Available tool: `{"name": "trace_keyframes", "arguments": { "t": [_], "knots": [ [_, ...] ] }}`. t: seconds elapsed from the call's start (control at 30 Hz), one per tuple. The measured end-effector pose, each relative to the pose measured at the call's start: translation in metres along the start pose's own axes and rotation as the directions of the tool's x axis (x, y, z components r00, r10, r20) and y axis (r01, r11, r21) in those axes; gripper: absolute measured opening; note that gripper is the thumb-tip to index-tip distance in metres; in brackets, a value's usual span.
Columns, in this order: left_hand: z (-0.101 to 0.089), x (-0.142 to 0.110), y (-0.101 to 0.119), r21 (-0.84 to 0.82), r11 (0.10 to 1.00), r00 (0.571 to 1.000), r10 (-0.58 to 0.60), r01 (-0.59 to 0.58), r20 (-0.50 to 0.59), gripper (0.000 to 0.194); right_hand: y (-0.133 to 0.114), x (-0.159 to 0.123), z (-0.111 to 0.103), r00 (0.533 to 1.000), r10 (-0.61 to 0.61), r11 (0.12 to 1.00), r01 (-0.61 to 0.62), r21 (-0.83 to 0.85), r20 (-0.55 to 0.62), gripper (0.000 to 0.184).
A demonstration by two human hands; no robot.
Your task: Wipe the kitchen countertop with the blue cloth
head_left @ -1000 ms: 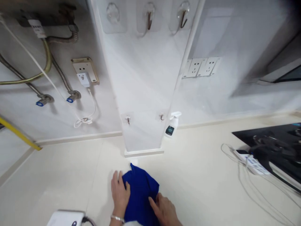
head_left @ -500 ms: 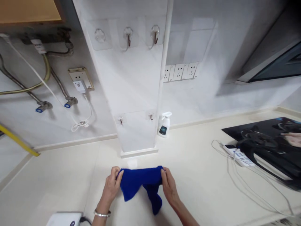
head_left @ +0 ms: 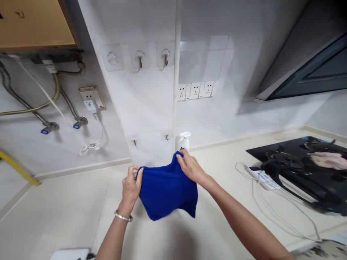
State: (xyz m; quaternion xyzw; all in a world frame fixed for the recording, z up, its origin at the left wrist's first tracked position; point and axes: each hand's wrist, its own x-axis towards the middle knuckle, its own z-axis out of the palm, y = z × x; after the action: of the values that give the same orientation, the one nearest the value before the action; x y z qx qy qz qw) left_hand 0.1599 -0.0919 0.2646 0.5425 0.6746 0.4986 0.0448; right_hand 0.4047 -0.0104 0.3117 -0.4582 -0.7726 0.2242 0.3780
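Observation:
A blue cloth point(head_left: 168, 191) hangs spread between my two hands, above the pale countertop point(head_left: 73, 202). My left hand point(head_left: 132, 185) pinches its upper left corner between thumb and fingers; a silver bangle circles that wrist. At the upper right corner, my right hand point(head_left: 191, 166) is closed on the fabric and sits higher than the left. The cloth's lower edge hangs free over the counter, with a shadow below it. Just behind the right hand stands a white spray bottle point(head_left: 185, 139), its lower part hidden by the hand and cloth.
On the right lie a black gas hob point(head_left: 271, 148), a pinkish cloth point(head_left: 328, 159) and a white power strip point(head_left: 263, 178) with loose cables. Hooks point(head_left: 166, 57) and sockets point(head_left: 195, 90) are on the wall. A white device point(head_left: 69, 254) sits at the lower left.
Both hands have risen toward the wall, the right one more. The cloth, bunched with a dangling end before, now hangs spread out. The view has shifted slightly.

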Motion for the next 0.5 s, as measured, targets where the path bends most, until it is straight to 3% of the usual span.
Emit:
{"name": "trace_keyframes", "arguments": {
  "t": [0.13, 0.23, 0.33, 0.4, 0.5],
  "knots": [
    [0.003, 0.029, 0.02, 0.003, 0.999, 0.995, -0.042, 0.042, -0.088, 0.035, 0.001, 0.032, -0.007, 0.999, 0.029, 1.0, -0.029, -0.003, 0.017, 0.06],
    [-0.009, 0.025, 0.027, -0.017, 0.996, 0.991, -0.094, 0.093, -0.093, 0.041, 0.004, 0.017, -0.013, 0.999, -0.031, 0.999, 0.031, 0.023, 0.031, 0.055],
    [-0.019, -0.016, 0.008, -0.029, 0.976, 0.974, -0.214, 0.216, 0.072, 0.048, 0.023, -0.029, -0.006, 0.993, -0.018, 0.998, 0.011, 0.056, 0.113, 0.048],
    [-0.017, -0.06, -0.018, 0.0, 0.953, 0.931, -0.297, 0.304, 0.212, 0.05, 0.045, -0.069, 0.01, 0.973, 0.038, 0.994, -0.06, 0.088, 0.226, 0.045],
    [-0.008, -0.127, -0.061, 0.067, 0.9, 0.787, -0.412, 0.432, 0.46, 0.047, 0.082, -0.126, 0.04, 0.9, 0.113, 0.974, -0.185, 0.133, 0.421, 0.037]
  ]
}}
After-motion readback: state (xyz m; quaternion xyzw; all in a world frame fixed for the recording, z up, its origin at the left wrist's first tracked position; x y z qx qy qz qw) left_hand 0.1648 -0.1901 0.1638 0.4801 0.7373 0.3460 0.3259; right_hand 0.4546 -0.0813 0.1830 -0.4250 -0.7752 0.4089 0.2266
